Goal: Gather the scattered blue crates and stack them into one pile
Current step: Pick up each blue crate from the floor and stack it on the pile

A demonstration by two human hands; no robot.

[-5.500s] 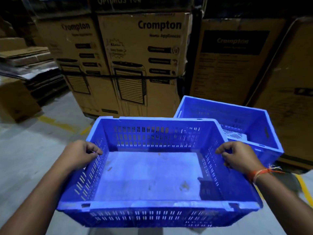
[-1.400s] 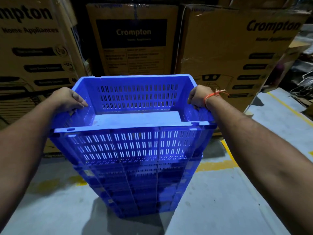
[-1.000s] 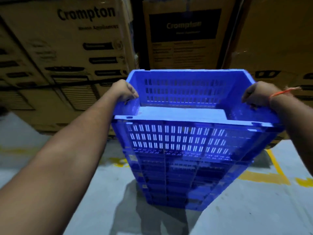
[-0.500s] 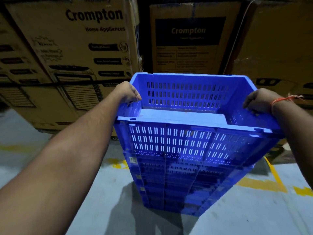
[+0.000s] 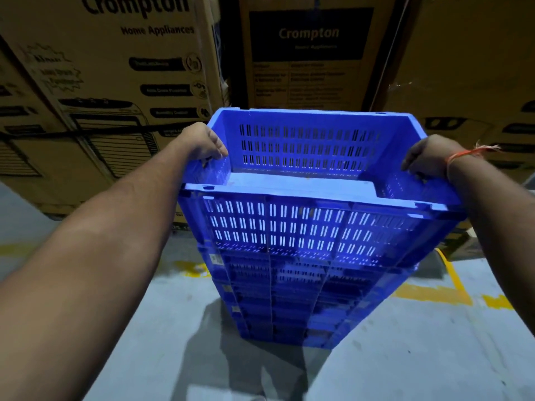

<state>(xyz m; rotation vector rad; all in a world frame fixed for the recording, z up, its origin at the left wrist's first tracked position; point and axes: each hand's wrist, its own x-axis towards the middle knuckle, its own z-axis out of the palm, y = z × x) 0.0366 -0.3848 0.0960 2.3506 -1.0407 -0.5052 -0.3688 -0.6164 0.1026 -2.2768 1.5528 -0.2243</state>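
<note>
Both hands, left and right, grip top crate side rims atop stack.

top crate: carried to pile | now atop stack

1 head-worn view looks forward and down, close over the stacked crates toward cartons.

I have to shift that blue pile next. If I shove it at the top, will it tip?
Probably: the pile of crates stands tall and narrow on the floor. The top crate looks light, being empty and slotted. Pushing low seems safer.
</note>
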